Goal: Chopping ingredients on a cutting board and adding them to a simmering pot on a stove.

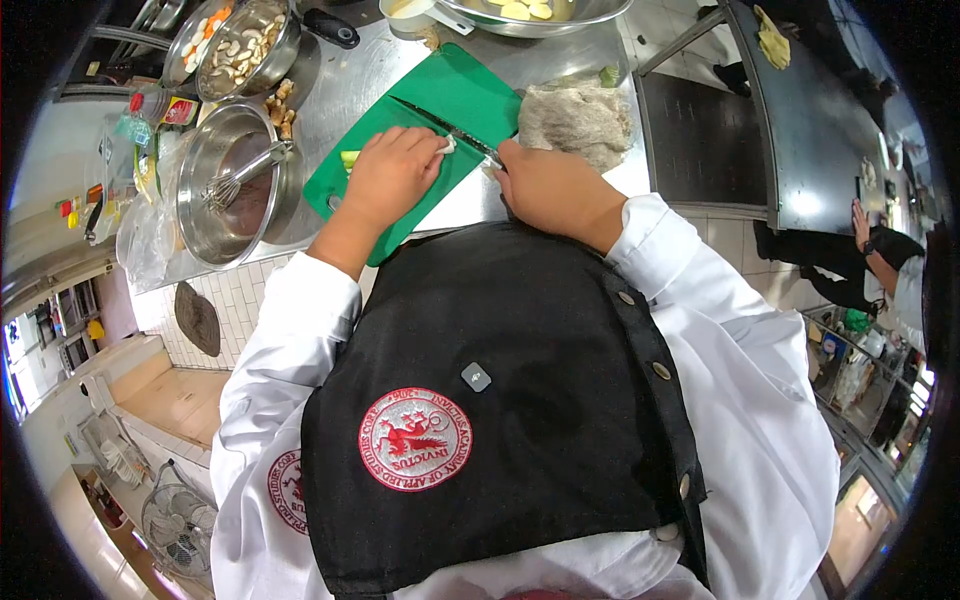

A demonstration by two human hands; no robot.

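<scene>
A green cutting board point(457, 82) lies at a slant on the steel table before me. My left hand point(395, 174) presses down on it with the fingers curled over a stalk vegetable, perhaps a leek or spring onion. The pale green end point(349, 159) shows left of the hand and a white end point(448, 145) pokes out by the fingertips; the middle is hidden. In my right hand point(559, 187) is the handle of a kitchen knife point(435, 120). Its dark blade, flecked with wet bits, points away to the upper left, just beyond the white end.
Right of the board rests a crumpled grey cloth point(576, 124). To the left stand a steel bowl point(187, 202) with a whisk point(232, 184) in brown liquid and a bowl of sliced mushrooms point(244, 56). A basin point(540, 28) holds yellow slices. At far right is another person's hand point(861, 221).
</scene>
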